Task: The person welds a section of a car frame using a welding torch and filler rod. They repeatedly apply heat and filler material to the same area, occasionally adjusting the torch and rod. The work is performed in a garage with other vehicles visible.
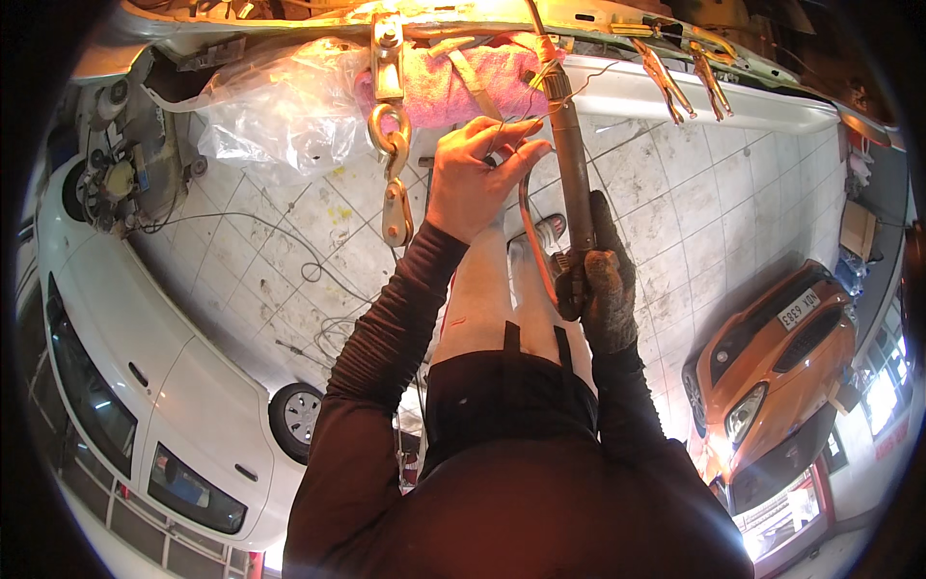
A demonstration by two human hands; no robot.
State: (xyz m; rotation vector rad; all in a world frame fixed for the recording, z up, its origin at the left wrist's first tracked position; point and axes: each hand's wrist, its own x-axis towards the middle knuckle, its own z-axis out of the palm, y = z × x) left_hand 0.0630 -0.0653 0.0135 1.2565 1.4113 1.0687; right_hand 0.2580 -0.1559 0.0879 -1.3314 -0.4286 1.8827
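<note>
Right of both hands [475,183], a numberplate [800,308] shows characters.

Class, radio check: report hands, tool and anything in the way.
Right hand: gloved, gripping tool at near end. Left hand: bare, fingers near tool's far part, hold unclear. Hook hangs left of it, possibly in the way.

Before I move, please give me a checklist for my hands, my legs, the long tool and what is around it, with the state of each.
1. Right hand gloved: ok.
2. Left hand gloved: not ok; it is bare.
3. Long tool held: ok, in the right hand.
4. Legs covered: not ok; skin shows.
5. Pink cloth well apart from the tool's upper end: not ok; they look close.
6. Locking pliers firmly clamped: cannot tell.
</note>
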